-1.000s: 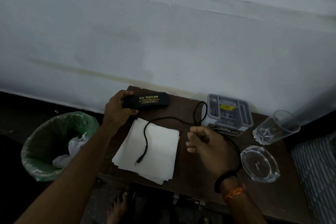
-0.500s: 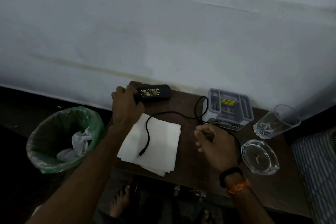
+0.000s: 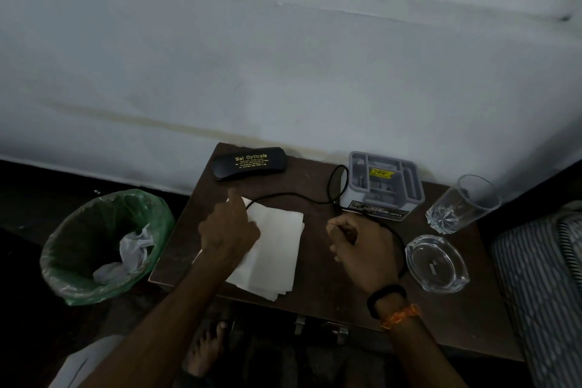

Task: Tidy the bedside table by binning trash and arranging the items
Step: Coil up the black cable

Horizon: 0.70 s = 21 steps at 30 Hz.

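A black glasses case with gold lettering lies at the far left corner of the dark wooden bedside table. My left hand rests palm down on a stack of white paper napkins and covers the free end of a black cable. That cable loops back to a grey organiser box. My right hand hovers mid-table with its fingers curled; the cable passes just behind it, and I cannot tell whether it grips it.
A bin with a green liner and crumpled white trash stands on the floor left of the table. A drinking glass and a glass ashtray sit at the right. A striped bed edge borders the right side.
My left hand let go of the glasses case at the far corner and came back onto the napkins, over the cable's end. My right hand stayed about where it was.
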Each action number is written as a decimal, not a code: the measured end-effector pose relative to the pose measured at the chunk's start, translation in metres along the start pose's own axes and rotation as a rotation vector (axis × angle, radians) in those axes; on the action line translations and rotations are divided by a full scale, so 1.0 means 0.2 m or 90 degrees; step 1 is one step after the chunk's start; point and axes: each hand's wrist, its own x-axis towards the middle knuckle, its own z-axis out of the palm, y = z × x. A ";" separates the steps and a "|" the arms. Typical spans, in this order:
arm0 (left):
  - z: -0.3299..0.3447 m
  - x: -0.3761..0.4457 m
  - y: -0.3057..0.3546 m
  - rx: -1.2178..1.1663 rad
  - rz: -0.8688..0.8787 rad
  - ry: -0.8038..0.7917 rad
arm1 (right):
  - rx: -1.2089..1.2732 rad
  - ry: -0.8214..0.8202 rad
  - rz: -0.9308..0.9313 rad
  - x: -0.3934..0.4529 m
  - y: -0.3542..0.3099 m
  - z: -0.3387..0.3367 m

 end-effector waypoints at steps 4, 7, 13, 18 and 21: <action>-0.03 0.04 -0.02 -0.178 -0.006 -0.009 | -0.028 0.020 -0.021 0.01 0.02 0.00; -0.11 0.04 0.02 -0.336 -0.018 -0.077 | -0.060 0.057 -0.067 0.01 0.00 0.01; -0.25 -0.01 0.10 -0.604 -0.011 -0.258 | -0.145 0.143 -0.183 0.02 -0.05 0.03; -0.30 -0.07 0.18 -0.784 0.045 -0.432 | -0.143 0.124 -0.207 0.03 -0.11 0.05; -0.34 -0.15 0.27 -0.774 0.140 -0.513 | -0.091 0.132 -0.225 0.05 -0.11 0.09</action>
